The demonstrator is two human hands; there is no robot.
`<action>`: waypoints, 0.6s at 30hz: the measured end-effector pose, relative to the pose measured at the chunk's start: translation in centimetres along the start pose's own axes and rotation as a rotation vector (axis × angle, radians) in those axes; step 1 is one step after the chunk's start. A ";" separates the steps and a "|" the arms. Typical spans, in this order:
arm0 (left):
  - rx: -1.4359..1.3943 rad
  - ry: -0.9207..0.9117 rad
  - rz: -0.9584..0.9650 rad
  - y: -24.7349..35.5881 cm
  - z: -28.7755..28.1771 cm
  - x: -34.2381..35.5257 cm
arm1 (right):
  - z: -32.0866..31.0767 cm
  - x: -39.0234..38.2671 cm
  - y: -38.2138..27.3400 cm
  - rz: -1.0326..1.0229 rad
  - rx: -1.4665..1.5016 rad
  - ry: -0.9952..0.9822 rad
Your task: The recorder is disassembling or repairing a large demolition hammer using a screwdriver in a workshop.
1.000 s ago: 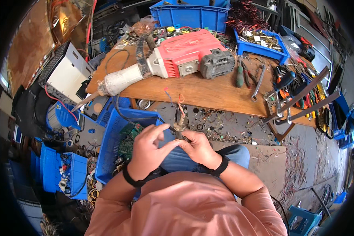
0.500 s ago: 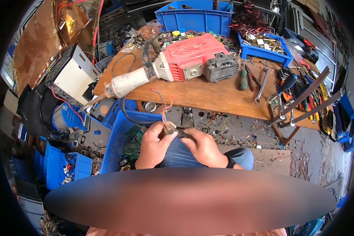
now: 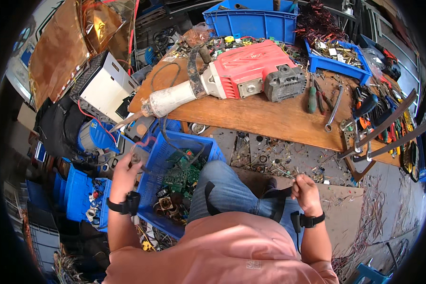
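Note:
My left hand point(image 3: 126, 173) is out to the left, over the rim of a blue crate point(image 3: 152, 166) of green circuit boards, closed on a small part with a thin red wire point(image 3: 138, 150) looping from it. My right hand point(image 3: 306, 191) rests by my right knee, fingers curled; a small bit may be pinched in it, too small to tell. Both wrists wear black bands. My jeans-clad leg point(image 3: 232, 194) lies between the hands.
A low wooden bench point(image 3: 251, 116) carries a red and white demolition hammer point(image 3: 232, 78), screwdrivers, a wrench and blue bins of scrap. A white metal box point(image 3: 102, 87), a copper sheet and more blue crates stand at left. Wire scraps litter the floor at right.
My hands were together in front of me working on one small wired part. They have separated: the left carried the part out over the blue crate, the right dropped to my knee.

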State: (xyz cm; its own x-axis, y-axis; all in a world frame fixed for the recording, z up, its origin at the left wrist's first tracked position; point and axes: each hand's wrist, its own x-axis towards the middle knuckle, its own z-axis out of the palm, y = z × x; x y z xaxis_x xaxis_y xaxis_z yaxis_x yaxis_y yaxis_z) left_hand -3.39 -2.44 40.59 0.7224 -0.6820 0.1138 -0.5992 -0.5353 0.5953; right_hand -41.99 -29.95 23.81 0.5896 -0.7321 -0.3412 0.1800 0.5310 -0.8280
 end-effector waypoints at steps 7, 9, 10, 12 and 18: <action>0.386 -0.243 -0.122 -15.1 1.6 -1.5 | -4.2 -1.8 0.0 -0.011 0.165 0.109; 0.674 -0.245 -0.112 -19.4 2.7 -2.8 | -4.0 -1.8 0.2 -0.029 0.146 0.106; 0.693 -0.299 -0.172 -18.1 3.5 -2.6 | -4.3 -1.7 0.5 -0.038 0.142 0.070; 0.537 -0.391 -0.313 -14.9 3.9 -2.1 | -4.4 -1.8 0.6 -0.039 0.147 0.019; 0.448 -0.322 -0.012 -3.1 5.8 2.7 | -5.4 -2.2 0.0 -0.017 0.175 -0.134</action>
State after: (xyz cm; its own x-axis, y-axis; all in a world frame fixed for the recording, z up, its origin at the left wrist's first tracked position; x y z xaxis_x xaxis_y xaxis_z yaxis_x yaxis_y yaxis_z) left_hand -1.57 -5.50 34.41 0.6302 -0.7549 -0.1815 -0.7306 -0.6557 0.1902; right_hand -47.52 -30.68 22.17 0.6823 -0.6847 -0.2562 0.3182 0.5936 -0.7392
